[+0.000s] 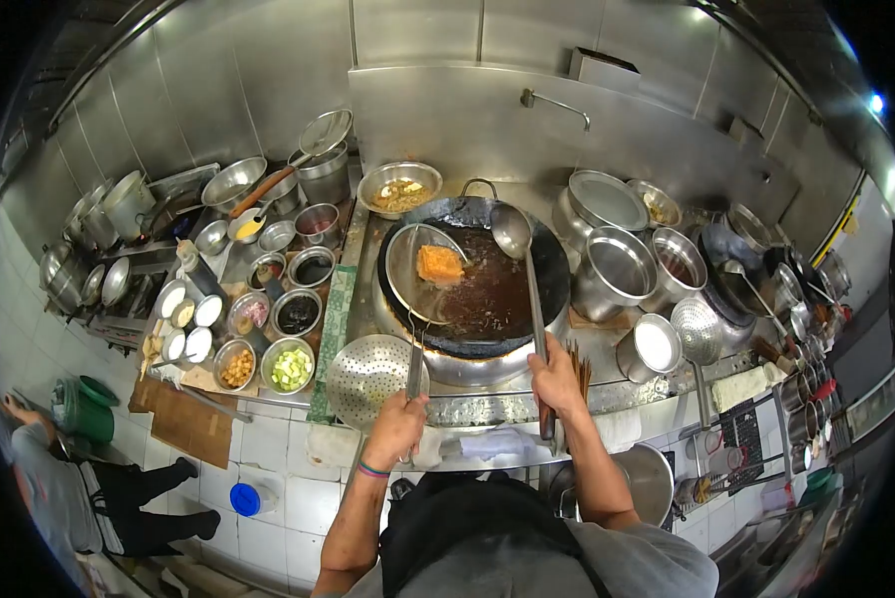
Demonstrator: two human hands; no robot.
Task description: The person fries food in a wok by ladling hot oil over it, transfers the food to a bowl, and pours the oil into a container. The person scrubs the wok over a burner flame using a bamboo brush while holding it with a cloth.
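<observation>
My left hand [397, 429] is wrapped round the handle of a wire mesh strainer [403, 271], whose round head is over the left side of a big black wok [555, 269]. An orange, fried-looking block [439, 264] lies in the strainer. Dark brown liquid [487, 299] covers the bottom of the wok. With its fingers closed, my right hand [558, 379] grips the long handle of a metal ladle [512, 231]; the ladle's bowl is at the wok's far right rim. A perforated skimmer [367, 374] rests beside the wok, close to my left hand.
Left of the wok stand bowls of chopped green vegetable [291, 369], dark sauce [298, 314] and other ingredients. Metal pots [615, 267] and a second perforated skimmer [698, 331] are on the right. Another person [78, 498] is at the lower left, near a blue bucket [248, 499].
</observation>
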